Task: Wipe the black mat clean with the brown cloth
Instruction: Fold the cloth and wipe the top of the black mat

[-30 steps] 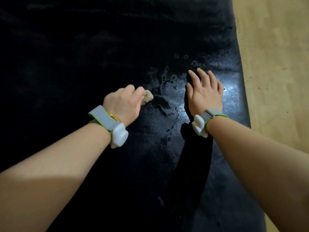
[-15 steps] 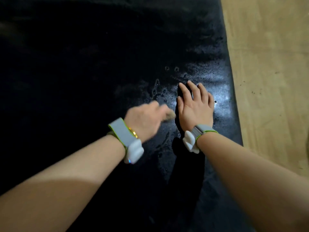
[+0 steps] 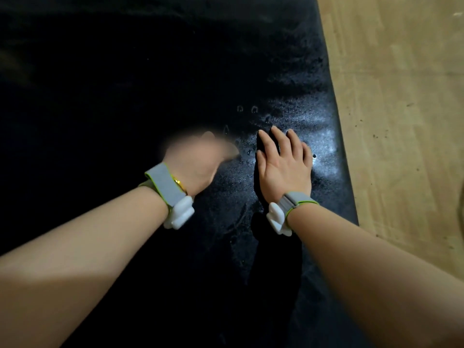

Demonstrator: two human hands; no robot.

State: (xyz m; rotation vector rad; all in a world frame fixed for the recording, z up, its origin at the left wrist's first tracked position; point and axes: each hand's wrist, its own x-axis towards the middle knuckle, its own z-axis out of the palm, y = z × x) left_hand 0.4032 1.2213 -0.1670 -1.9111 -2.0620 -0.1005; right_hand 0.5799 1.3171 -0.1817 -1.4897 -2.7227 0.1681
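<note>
Plainly two hands, one black mat: right hand flat; left hand blurred, grip unclear.

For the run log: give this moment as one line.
left hand: motion-blurred, gripping brown cloth | right hand: flat on black mat

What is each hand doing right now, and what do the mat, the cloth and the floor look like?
left hand: blurred by motion, over the mat, fingers curled.
brown cloth: only a blurred tan bit shows at the left hand's fingertips.
right hand: flat, palm down, fingers straight on the mat.
black mat: lying flat, shiny and streaky near the hands.
wooden floor: bare beside the mat, with small dark specks.
</note>
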